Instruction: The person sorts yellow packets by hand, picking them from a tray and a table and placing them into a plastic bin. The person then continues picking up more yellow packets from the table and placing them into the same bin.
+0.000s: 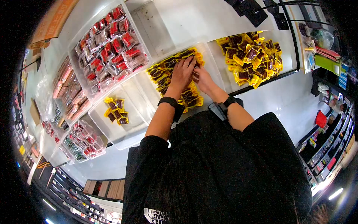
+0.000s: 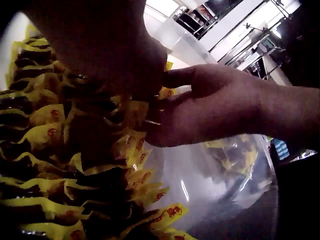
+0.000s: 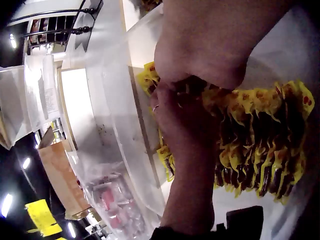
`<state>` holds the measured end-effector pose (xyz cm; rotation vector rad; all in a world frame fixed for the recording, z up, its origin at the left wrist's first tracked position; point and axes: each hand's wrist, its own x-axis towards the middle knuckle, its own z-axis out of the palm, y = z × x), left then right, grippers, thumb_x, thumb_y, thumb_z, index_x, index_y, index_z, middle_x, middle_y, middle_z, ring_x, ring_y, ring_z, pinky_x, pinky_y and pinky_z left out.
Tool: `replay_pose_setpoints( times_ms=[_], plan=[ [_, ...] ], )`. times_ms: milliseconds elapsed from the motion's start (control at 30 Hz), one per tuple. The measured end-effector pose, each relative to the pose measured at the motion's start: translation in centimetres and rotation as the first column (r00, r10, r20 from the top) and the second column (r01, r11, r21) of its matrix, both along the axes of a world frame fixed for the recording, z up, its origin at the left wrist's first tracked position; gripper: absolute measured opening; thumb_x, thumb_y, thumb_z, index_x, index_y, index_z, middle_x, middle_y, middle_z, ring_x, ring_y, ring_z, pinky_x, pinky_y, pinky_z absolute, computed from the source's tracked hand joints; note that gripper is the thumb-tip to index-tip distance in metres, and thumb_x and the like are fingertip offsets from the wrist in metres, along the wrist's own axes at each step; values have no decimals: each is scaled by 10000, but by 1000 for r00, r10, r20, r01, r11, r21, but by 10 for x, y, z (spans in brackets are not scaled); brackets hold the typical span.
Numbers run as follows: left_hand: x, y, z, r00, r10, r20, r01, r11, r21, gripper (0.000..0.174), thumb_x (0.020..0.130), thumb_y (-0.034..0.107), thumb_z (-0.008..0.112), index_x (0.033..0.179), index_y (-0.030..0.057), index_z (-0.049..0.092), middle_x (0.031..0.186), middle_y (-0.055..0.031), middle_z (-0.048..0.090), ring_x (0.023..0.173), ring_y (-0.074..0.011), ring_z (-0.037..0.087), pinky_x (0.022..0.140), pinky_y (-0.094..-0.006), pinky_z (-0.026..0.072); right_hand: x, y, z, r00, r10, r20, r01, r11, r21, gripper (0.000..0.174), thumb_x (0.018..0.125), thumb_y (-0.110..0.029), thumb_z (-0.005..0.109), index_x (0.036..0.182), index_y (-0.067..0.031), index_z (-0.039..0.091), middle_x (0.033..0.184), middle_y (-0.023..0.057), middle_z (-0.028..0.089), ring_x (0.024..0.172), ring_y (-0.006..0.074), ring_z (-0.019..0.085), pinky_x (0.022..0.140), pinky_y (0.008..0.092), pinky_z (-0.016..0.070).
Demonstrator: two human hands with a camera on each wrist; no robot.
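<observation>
Yellow-edged packets (image 1: pixel 159 79) sit in packed rows in a translucent tray (image 1: pixel 214 62), upper centre of the frame; the left hand (image 1: pixel 182 74) and right hand (image 1: pixel 204 81) meet over them (whether their fingers grasp any, I cannot tell).

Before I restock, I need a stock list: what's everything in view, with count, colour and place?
Packet rows: many, yellow and brown, centre
Loose packet pile: many, yellow and brown, right of centre
Small packet group: several, yellow and brown, left of centre
Tray packets: many, red and clear, upper left
Long packets: several, pinkish brown, far left
Clear bins: several, translucent, middle
Cardboard box: one, orange-brown, top left
Shelf goods: too small to count, mixed colours, lower right
Hands: two, bare; left hand and right hand at the packet rows
</observation>
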<state>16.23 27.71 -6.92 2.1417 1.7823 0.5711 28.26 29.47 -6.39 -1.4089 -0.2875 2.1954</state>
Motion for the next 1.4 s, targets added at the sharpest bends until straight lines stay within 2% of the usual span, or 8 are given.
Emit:
replay_pose_setpoints(
  times_ms=[267, 467, 933, 1000, 1100, 1233, 1267, 1400],
  plan=[
    [2, -6, -8, 989, 17, 150, -16, 1000, -6, 305, 676, 62, 561, 978, 59, 514, 1140, -112, 494, 1010, -321, 480, 851, -419, 395, 5, 0, -4, 988, 46, 147, -47, 999, -1, 128, 836, -161, 466, 949, -134, 518, 896, -11, 535, 829, 135, 488, 727, 288, 368],
    [-5, -15, -1, 997, -70, 14, 70, 996, -59, 230, 689, 86, 564, 917, 56, 558, 1141, -106, 486, 1035, -308, 464, 858, -409, 387, 5, -1, -19, 995, -31, 94, 32, 999, -7, 111, 779, -173, 505, 878, -124, 522, 810, 11, 528, 791, 146, 466, 664, 317, 370],
    [1, -20, 16, 1000, -17, -24, 16, 998, -53, 283, 702, 124, 582, 975, 54, 567, 1151, -112, 473, 1090, -300, 423, 914, -413, 339, 17, 8, -9, 992, 119, 46, -119, 993, 2, 76, 838, -192, 503, 849, -118, 517, 815, -15, 528, 776, 140, 484, 719, 300, 366],
    [1, -27, 20, 999, 44, 20, -43, 996, -73, 292, 700, 114, 577, 988, 65, 566, 1140, -118, 478, 1088, -303, 426, 919, -412, 344, 24, 9, -11, 981, 193, 19, -193, 981, 1, 77, 842, -199, 503, 841, -123, 518, 802, -17, 524, 772, 135, 480, 701, 295, 370],
    [-10, -37, 30, 987, 129, 93, -125, 991, -51, 286, 712, 98, 565, 994, 58, 559, 1137, -132, 477, 1054, -316, 450, 898, -405, 372, 39, 9, -30, 860, 510, 19, -488, 812, 320, 153, 843, -211, 510, 930, -85, 509, 891, 32, 508, 869, 169, 480, 745, 315, 395],
    [-42, -66, 71, 891, 336, 304, -341, 939, -40, 242, 736, 22, 542, 978, 33, 552, 1057, -155, 508, 993, -327, 482, 843, -384, 414, 35, 2, 8, 929, 356, 98, -367, 920, 140, 389, 824, -226, 542, 1114, -3, 407, 1156, 144, 389, 1061, 270, 416, 882, 367, 392],
    [-53, -78, 79, 861, 380, 338, -398, 917, -18, 231, 735, 11, 539, 965, 31, 554, 1048, -158, 513, 987, -326, 486, 836, -379, 418, 32, 10, 1, 994, 90, 65, -77, 983, -168, 361, 823, -218, 536, 1091, -8, 418, 1175, 140, 396, 1041, 265, 432, 854, 369, 410],
    [-120, -148, 89, 659, 699, 279, -751, 635, 182, 226, 712, -27, 535, 928, 32, 564, 984, -137, 547, 926, -302, 519, 801, -374, 427, -2, 3, 48, 989, 132, 60, -133, 991, 19, 165, 782, -121, 548, 931, -58, 514, 784, 29, 514, 763, 180, 536, 667, 275, 438]
  ],
)
